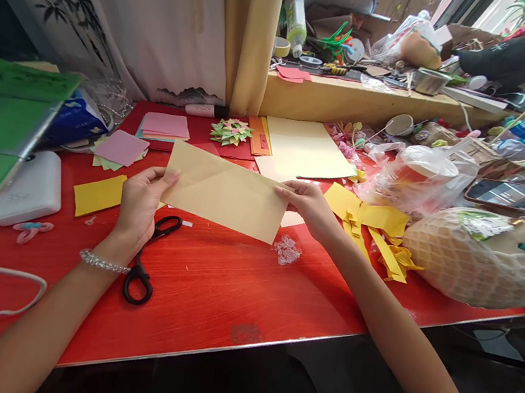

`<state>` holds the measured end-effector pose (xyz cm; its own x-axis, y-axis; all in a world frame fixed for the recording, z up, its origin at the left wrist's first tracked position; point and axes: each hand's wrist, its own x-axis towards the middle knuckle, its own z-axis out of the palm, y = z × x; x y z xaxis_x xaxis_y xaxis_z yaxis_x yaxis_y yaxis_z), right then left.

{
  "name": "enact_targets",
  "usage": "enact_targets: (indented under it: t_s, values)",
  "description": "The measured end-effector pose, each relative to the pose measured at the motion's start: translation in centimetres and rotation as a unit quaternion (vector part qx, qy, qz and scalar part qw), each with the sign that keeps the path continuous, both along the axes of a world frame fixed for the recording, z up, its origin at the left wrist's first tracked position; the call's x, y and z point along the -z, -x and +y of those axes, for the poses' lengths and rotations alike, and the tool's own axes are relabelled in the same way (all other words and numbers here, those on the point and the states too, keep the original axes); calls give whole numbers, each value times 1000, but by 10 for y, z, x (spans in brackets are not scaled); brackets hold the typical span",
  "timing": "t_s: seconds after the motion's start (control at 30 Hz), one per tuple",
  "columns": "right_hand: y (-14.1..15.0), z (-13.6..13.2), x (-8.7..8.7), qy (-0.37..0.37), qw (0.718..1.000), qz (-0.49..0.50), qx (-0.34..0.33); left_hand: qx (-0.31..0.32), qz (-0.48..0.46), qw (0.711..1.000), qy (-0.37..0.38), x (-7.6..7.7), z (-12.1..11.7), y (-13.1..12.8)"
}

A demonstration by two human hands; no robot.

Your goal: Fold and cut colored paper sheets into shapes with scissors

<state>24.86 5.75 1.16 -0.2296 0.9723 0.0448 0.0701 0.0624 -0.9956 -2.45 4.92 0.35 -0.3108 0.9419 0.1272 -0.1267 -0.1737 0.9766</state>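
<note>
A tan sheet of paper [225,191] is held just above the red table [204,295]. My left hand [139,202] pinches its left edge, thumb on top, a beaded bracelet on the wrist. My right hand [309,206] grips its right edge with closed fingers. Black scissors [145,260] lie on the table under my left wrist.
Yellow paper scraps [378,234], a pale yellow sheet [304,149], pink and yellow squares [121,148], a folded paper flower [231,132]. A netted bundle [475,258] and plastic bag [421,177] sit right; a white box [30,188] and cable left. A cluttered sill runs behind.
</note>
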Motion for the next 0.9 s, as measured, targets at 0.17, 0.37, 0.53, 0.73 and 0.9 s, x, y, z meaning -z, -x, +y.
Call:
enact_targets:
  t_s: [0.17,0.37,0.53,0.73,0.9]
  values:
    - [1,-1,-1,-32,999,-28,20,3,-2,1000,3,0,0,-1]
    - [3,-4,-1,-134,978,-122,101,9,13,1000,3,-1,-2,-2]
    - [9,-16,-8,-252,920,-255,162,-11,150,989,-8,2,1,3]
    - [22,-41,-9,-350,845,-393,92,-42,300,952,35,-5,-3,-1]
    - [38,-60,-10,-373,845,-377,-63,213,119,961,130,-22,-24,-27]
